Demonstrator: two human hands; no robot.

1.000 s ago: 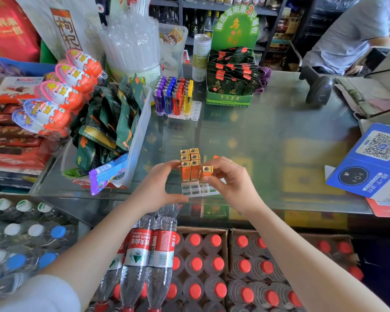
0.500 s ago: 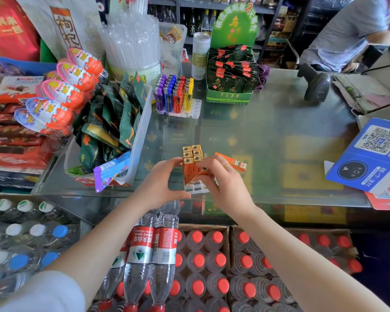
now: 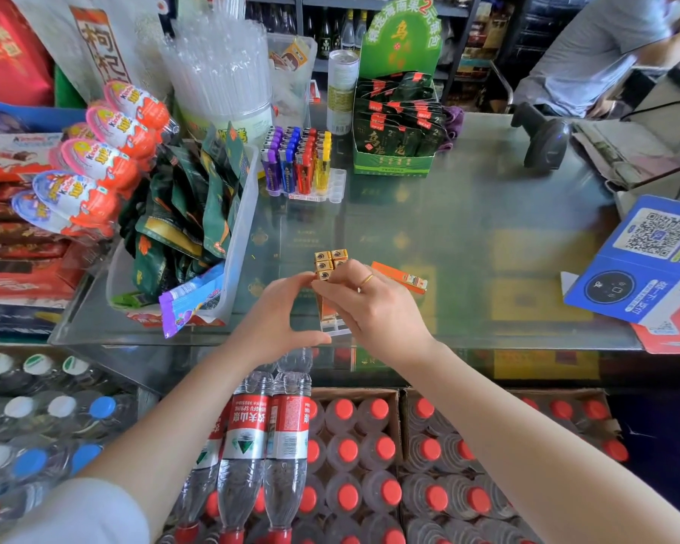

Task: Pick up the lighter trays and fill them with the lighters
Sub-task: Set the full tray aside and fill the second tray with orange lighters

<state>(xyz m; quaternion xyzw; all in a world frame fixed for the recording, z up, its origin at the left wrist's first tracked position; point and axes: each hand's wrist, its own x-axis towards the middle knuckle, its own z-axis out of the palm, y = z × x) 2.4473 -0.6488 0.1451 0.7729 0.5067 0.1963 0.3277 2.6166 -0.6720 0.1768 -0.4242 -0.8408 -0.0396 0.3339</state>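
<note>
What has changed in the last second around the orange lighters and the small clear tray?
One loose orange lighter now lies flat on the glass counter, beside the right hand. Unchanged: left hand steadies the standing orange lighters in the clear tray.

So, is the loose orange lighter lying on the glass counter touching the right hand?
Cannot tell. In the head view the orange lighter runs in behind the right hand, which hides its near end, so neither contact nor a gap shows.

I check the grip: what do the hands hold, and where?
Both hands, left and right, pinch the orange lighters in the clear tray, near their gold tops.
</note>
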